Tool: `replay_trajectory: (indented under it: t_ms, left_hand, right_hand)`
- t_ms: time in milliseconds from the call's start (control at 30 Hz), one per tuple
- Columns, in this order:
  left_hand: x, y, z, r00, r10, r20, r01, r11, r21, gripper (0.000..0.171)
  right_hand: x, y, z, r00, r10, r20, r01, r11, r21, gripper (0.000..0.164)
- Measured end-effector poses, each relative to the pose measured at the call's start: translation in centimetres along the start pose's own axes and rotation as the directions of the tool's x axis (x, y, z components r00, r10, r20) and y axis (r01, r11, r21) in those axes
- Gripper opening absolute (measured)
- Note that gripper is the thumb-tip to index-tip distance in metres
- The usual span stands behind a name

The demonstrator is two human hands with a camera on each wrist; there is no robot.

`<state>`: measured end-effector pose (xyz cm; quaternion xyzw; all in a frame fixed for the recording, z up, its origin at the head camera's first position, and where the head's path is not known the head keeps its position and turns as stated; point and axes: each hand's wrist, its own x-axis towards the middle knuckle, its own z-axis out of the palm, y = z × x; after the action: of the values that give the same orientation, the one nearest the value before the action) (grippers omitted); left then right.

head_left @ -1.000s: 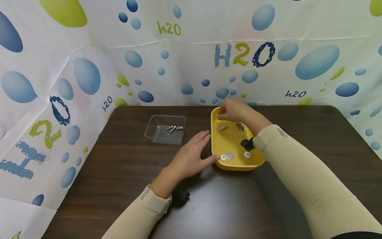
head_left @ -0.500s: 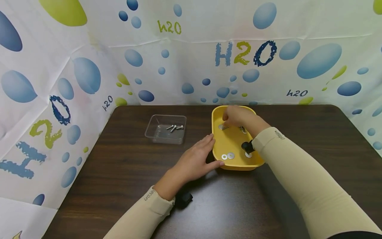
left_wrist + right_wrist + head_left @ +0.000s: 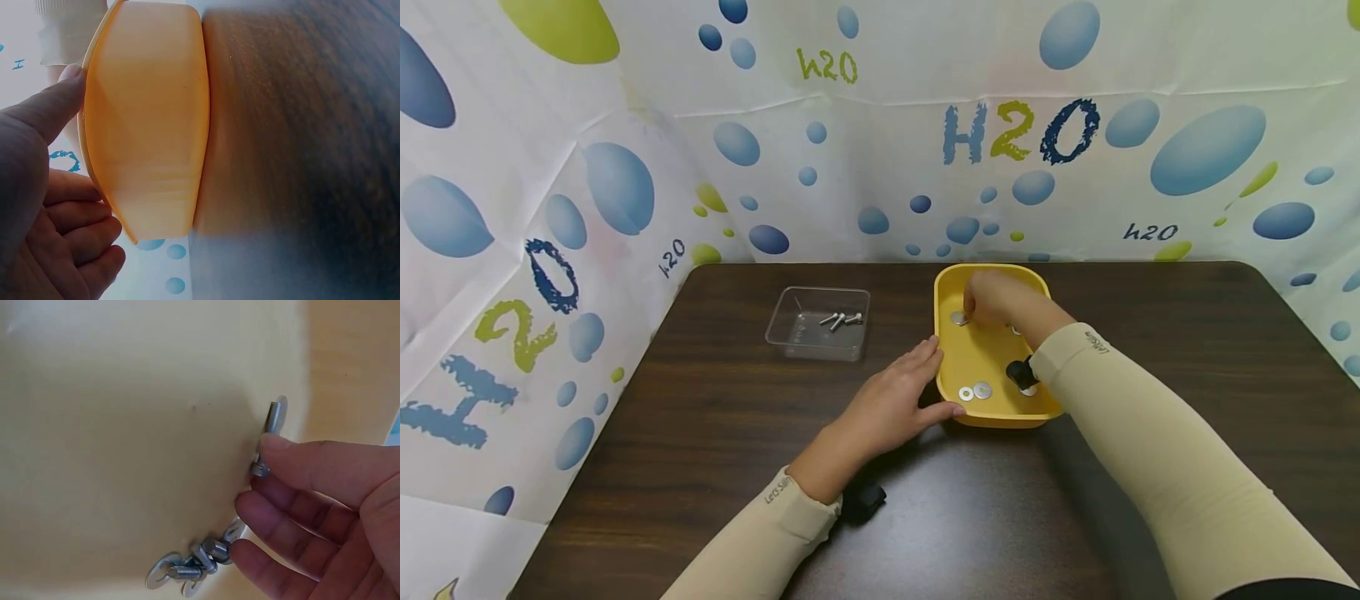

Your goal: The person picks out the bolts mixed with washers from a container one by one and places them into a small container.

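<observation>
Toward the far side of a dark wood-grain table [image 3: 715, 467], right of centre, stands a yellow tray [image 3: 972, 358], and the person's right hand [image 3: 1000, 300] reaches into its far half. Thumb and forefinger are together on a metal bolt [image 3: 273, 417], which lies at the tray's far left, just beside a flat washer [image 3: 283, 407]. Near that hand's other fingertips sits a small cluster of bolts and washers [image 3: 197, 565], mostly hidden from the head view. The left hand [image 3: 887, 404] rests against the tray's near left corner, thumb and fingers apart, touching the rim from outside. Two more washers [image 3: 982, 390] lie side by side inside that corner, and another shows partly behind the black wrist camera [image 3: 1019, 373] at the near right. Left of the tray and well apart from it, a clear plastic box [image 3: 816, 349] holds three bolts [image 3: 837, 322] toward its right side. Beyond the table hangs a white backdrop [image 3: 895, 179] printed with blue drops and "H2O".
</observation>
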<state>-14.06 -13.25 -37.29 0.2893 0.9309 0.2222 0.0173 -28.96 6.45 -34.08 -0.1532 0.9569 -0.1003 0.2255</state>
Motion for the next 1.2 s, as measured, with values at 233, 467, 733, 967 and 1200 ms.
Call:
replay_trajectory:
  t_ms: [233,467,733,967,1200]
  left_hand:
    - [-0.1,0.1,-0.1,1.0,-0.01,0.008,0.01,1.0,0.001,0.086]
    - [-0.1,0.1,-0.2,1.0,-0.016,0.013,0.016,1.0,-0.009,0.086]
    - [-0.1,0.2,-0.2,1.0,-0.02,0.019,0.021,1.0,-0.017,0.086]
    - [-0.1,0.2,-0.2,1.0,-0.016,0.019,0.016,1.0,-0.009,0.086]
    - [-0.1,0.1,-0.1,1.0,-0.011,0.015,0.011,1.0,-0.011,0.085]
  right_hand:
    - [0.6,0.0,0.5,0.998,-0.047,-0.048,0.045,0.999,-0.024,0.015]
    - [1.0,-0.1,0.8,0.995,-0.087,-0.048,0.083,0.993,-0.08,0.011]
    - [1.0,0.1,1.2,0.997,-0.074,-0.011,0.074,0.997,-0.034,0.023]
    - [0.4,0.3,0.8,0.995,-0.091,-0.04,0.093,0.994,0.053,0.015]
    - [0.5,0.7,0.4,0.992,-0.12,-0.037,0.123,0.989,0.087,0.014]
